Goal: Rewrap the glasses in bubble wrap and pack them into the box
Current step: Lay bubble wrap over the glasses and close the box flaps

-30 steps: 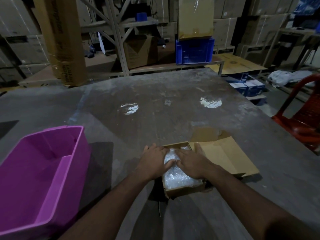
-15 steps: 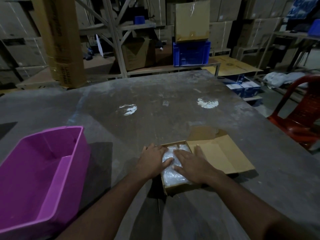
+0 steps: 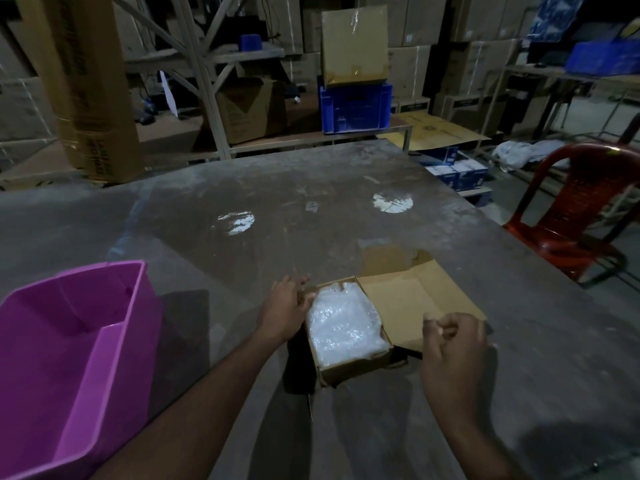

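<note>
A: Where is the bubble wrap bundle (image 3: 346, 325)?

B: Inside the cardboard box (image 3: 353, 371), filling its tray from wall to wall. The glasses themselves cannot be made out through the wrap. The box sits on the grey table (image 3: 311, 202), and its lid flap (image 3: 412, 306) lies open flat on the box's right side.

A: And the 2 hands?

B: The left hand (image 3: 282, 311) is against the box's left wall, fingers fairly straight and blurred near the far left corner, so it is touching rather than clasping anything. The right hand (image 3: 452, 355) is just right of the box, over the near edge of the flap, with its fingers curled in. It looks empty, though I cannot tell whether the fingertips nip the flap's edge.

A: What else is around the box?

B: A purple plastic bin (image 3: 104, 341) stands well to the box's left on the same table. A red plastic chair (image 3: 571, 216) is beyond the table, far to the box's right. Behind the box, past the table's far edge, a blue crate (image 3: 355, 105) sits on a low shelf among stacked cartons.
</note>
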Demonstrator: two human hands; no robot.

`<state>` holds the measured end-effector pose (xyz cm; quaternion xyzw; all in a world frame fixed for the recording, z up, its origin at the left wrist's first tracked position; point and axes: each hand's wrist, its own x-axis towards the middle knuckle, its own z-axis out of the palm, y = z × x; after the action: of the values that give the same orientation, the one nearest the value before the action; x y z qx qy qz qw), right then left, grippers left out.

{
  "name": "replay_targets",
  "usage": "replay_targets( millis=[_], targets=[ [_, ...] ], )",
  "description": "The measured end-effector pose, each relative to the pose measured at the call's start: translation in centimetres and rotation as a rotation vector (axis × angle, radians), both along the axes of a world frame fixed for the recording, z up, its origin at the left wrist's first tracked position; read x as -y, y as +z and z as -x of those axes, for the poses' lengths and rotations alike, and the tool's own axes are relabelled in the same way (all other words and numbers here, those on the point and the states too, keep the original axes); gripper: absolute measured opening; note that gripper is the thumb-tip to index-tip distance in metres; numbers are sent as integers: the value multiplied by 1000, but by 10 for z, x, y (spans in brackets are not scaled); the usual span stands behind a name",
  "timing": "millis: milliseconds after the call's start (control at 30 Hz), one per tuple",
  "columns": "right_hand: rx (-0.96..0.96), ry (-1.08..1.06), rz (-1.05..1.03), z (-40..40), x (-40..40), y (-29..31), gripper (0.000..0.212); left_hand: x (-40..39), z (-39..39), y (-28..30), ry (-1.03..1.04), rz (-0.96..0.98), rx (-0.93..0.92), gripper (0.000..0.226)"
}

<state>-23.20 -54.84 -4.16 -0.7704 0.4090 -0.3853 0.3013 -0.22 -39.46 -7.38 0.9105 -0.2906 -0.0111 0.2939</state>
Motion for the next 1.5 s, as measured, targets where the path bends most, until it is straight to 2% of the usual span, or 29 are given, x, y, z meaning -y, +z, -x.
replay_targets(
  millis=[67,133,200,267,367,500,633,733,767,867,933,1033,1100,1200,1267,1367,1433,1500],
  targets=[
    [29,-60,-57,6,-5,-5,20,2,4,-2,-4,26,14,36],
    [38,-80,-20,11,-13,-6,20,4,15,1,-50,99,131,28],
    [44,-64,22,14,-19,-8,22,5,33,10,-179,157,182,24],
    [47,-36,22,13,-20,-10,22,7,51,16,-368,193,151,29],
    [62,-50,-6,10,-17,-12,22,14,69,11,-563,154,145,39],
    [77,-43,-99,7,-16,-11,22,22,77,6,-506,84,104,32],
    [49,-41,-64,6,-16,-13,24,27,78,10,-454,62,1,16],
    [53,-26,-56,5,-15,-16,25,28,82,11,-426,41,2,8],
    [37,-26,-49,4,-15,-15,25,28,83,11,-409,44,2,8],
    [33,-53,-47,1,-13,-15,30,30,83,14,-344,33,-32,25],
    [111,-120,-183,-3,-11,-14,35,33,81,19,-336,-11,-62,30],
    [244,-249,-508,-6,-2,-16,48,36,78,26,-361,-40,-158,26],
    [323,-260,-699,-7,5,-24,59,33,72,29,-418,-30,-206,26],
    [530,-180,-1003,-10,11,-32,60,24,64,34,-449,51,-248,27],
    [582,-75,-1097,-13,15,-30,57,17,57,35,-405,159,-308,24],
    [618,59,-1061,-18,22,-24,51,7,45,35,-259,346,-399,17],
    [619,106,-956,-19,19,-19,59,1,31,32,-145,470,-410,15],
    [539,152,-798,-17,9,-12,71,-2,19,28,-50,564,-423,14]
  ],
)
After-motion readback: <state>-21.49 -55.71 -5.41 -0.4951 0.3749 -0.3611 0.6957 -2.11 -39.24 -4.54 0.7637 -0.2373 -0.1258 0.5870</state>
